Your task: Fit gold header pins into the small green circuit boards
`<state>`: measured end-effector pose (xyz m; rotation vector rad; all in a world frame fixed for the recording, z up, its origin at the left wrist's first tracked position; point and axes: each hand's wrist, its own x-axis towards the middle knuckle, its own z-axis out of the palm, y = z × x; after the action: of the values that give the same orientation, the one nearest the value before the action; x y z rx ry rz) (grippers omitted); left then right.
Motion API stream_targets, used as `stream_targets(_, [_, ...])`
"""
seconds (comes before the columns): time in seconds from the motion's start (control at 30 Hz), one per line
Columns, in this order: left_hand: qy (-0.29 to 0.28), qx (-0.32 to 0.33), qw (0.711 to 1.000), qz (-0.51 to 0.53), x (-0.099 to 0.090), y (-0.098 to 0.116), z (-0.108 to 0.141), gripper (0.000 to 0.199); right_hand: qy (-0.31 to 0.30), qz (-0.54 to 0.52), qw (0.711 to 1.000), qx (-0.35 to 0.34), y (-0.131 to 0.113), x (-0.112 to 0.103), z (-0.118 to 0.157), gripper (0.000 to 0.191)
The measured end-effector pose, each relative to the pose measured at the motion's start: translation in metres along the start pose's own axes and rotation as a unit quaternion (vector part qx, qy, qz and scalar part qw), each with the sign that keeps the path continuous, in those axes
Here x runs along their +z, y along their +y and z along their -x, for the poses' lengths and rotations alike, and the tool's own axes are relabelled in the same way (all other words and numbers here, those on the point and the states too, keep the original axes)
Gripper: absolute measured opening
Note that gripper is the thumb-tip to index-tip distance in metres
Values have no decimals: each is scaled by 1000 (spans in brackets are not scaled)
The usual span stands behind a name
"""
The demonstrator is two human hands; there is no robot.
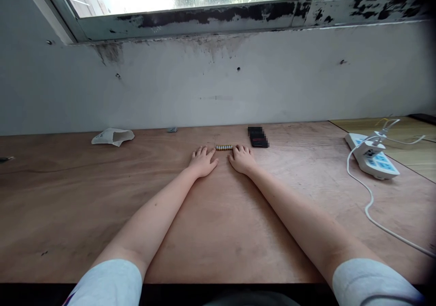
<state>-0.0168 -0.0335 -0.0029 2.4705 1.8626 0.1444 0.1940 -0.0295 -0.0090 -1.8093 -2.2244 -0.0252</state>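
**Plywood bench top [68,206] with loose items.**
Centre: a short row of small pale cylinders [224,147]. At 12 o'clock, a flat black object [258,137], blurred; at 11, a small grey piece [172,130]; at 10, a crumpled white paper packet [112,136]; at 3, a white power strip [371,156] and its white cable [372,201].

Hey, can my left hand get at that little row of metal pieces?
Probably yes: the left hand rests just beside the row of metal pieces, with nothing between them on the wooden tabletop.

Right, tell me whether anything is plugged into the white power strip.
Plugged in: a white plug sits in the power strip, its cord trailing across the wooden table.
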Motion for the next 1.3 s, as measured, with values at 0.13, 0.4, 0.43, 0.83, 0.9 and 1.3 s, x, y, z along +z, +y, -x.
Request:
stream_targets(0.13, [-3,-4,1000,6,0,0,0,71,-2,-2,1000,-2,0,0,0,48])
stream_targets(0.4, [-2,1,1000,10,1,-2,-1,73,6,-20,1000,-9,1,1,0,49])
stream_targets(0.43, [-2,-1,1000,11,1,-1,-1,73,3,-20,1000,-7,1,0,0,49])
stream_targets(0.83, [72,-84,994,-15,-23,-54,18,58,-7,-18,1000,-8,0,-2,0,47])
stream_targets(0.9, [82,-150,984,-44,-30,-87,29,54,-9,-18,1000,-6,0,-3,0,47])
stream_targets(1.3, [54,-573,801,-163,-66,-312,135,67,9,-21,1000,-13,-1,-5,2,43])
